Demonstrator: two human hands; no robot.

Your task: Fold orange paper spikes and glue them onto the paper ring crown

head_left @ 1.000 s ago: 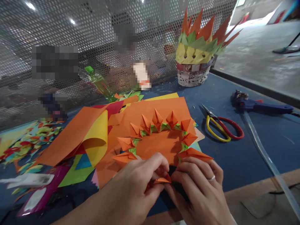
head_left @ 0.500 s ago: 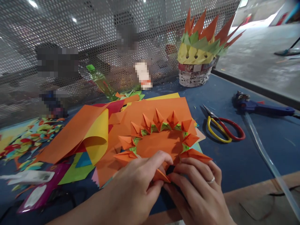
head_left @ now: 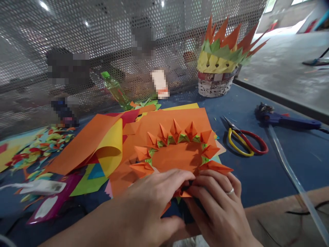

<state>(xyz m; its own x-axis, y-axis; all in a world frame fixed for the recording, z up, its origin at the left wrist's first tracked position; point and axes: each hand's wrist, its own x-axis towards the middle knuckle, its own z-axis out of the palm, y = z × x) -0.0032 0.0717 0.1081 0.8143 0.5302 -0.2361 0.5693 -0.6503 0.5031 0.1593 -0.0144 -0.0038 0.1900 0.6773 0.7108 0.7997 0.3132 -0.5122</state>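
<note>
I see the right hand (head_left: 219, 195) pinching the paper ring (head_left: 175, 133) at its near edge, the left hand (head_left: 154, 199) against it, grip unclear; scissors (head_left: 236, 130) lie right of the ring.

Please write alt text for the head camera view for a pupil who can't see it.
A person's left hand and right hand meet at the near side of a green paper ring edged with folded orange points, partly over orange paper sheets on a blue table. Scissors and a glue gun lie to the right; a spiky paper basket stands behind.
</note>
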